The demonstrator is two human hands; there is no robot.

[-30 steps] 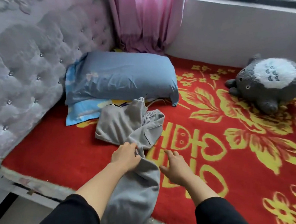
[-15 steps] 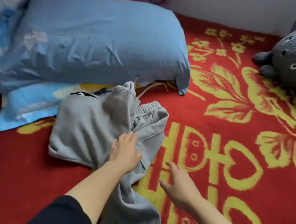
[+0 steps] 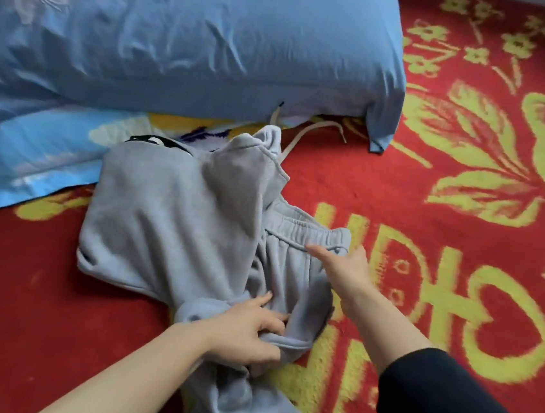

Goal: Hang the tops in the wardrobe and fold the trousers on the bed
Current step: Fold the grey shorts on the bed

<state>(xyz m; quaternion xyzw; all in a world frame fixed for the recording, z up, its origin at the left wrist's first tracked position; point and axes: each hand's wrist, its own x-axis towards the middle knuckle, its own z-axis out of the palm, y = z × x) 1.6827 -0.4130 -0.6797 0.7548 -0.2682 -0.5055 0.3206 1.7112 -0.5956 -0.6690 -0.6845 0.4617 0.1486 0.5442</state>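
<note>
- grey trousers (image 3: pixel 174 229) crumpled on bed (image 3: pixel 400 193), near pillow (image 3: pixel 180 45)
- left hand (image 3: pixel 244 334): fingers clutching a trouser fold
- right hand (image 3: pixel 341 270) at the waistband, grip unclear

Plain black sleeve (image 3: pixel 451 410) above the right hand (image 3: pixel 342 267), left hand (image 3: pixel 244 331) bare.

The grey trousers (image 3: pixel 174 229) are soft, matt fleece cloth with a ribbed elastic waistband (image 3: pixel 308 232), lying on a fuzzy red-and-yellow pile blanket (image 3: pixel 467 200) beside a smooth, slightly creased blue cotton-like pillow (image 3: pixel 181 35).
</note>
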